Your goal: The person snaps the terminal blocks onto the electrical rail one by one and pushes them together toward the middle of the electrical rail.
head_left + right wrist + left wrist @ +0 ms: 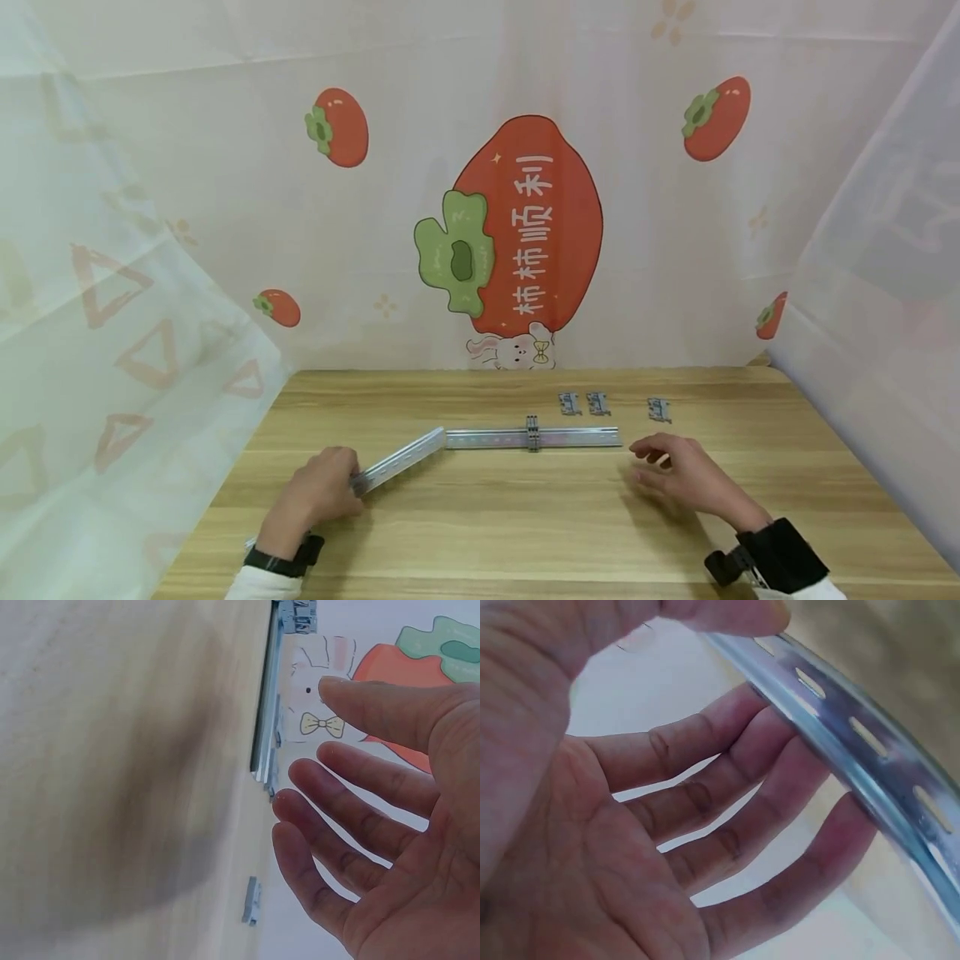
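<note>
You are sitting at a makeshift data-recording booth rather than a real workshop. A light wooden tabletop with visible grain (525,517) fills the space before you, and thin white curtains printed with red persimmons and a small rabbit (525,225) hang close on three sides, shutting off the room behind. The only hardware is electrical-cabinet stock: perforated silver metal mounting rails (536,437) and small grey plastic terminal clips (585,403) laid out neatly. You wear black straps on both wrists (780,554).
</note>
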A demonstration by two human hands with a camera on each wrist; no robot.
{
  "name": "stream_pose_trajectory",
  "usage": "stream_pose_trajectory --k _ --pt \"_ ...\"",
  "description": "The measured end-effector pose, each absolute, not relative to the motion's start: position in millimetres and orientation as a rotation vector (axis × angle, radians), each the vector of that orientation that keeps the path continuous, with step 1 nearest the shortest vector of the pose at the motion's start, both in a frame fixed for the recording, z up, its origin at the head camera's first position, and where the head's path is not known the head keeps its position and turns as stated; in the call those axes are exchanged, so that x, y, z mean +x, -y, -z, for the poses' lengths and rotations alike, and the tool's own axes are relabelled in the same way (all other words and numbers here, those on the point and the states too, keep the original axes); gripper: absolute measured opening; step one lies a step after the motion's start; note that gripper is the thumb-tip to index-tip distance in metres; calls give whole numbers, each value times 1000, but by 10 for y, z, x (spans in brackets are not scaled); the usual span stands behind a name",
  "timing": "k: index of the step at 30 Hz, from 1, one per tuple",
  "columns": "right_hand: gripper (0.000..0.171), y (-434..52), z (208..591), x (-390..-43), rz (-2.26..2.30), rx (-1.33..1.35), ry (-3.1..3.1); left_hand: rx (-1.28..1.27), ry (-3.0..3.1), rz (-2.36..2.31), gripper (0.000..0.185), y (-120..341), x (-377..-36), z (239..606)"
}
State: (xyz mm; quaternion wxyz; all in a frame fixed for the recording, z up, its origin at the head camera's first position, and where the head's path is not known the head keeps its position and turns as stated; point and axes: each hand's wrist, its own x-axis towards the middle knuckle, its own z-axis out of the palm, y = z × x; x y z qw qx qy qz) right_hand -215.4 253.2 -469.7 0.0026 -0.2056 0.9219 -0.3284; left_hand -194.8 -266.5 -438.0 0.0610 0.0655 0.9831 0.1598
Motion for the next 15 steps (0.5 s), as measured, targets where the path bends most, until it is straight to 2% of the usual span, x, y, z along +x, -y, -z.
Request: stream_pose_trajectory --k 7,15 --pt "32 -2492 4628 -2232 1045 -670 -2917 471 -3013 -401 39 2001 -1888 4303" --pt "35 -2497 4576 -2263 1019 -684 -2951 783 -2924 -209 37 1137 -1973 4451"
